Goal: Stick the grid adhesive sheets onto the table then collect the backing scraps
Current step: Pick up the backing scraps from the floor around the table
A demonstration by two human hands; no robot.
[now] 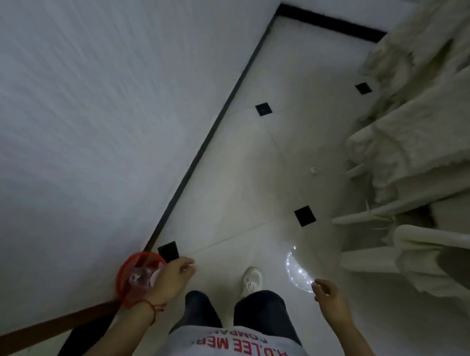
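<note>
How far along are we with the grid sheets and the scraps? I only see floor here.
No table or grid sheets are in view, so sticking cannot be confirmed. The person stands on the tiled floor beside a red bin. The left hand seems to pinch something pale above the bin, perhaps a scrap. The right hand is loosely curled and holds nothing clear. Collecting looks underway.

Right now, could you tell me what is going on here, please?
A person is standing on a glossy white tiled floor beside a white wall, above a red translucent plastic bin. The left hand seems to pinch a small pale scrap, though blur makes that uncertain. The right hand hangs loosely curled, holding nothing. No table or grid sheets are in view.
</note>
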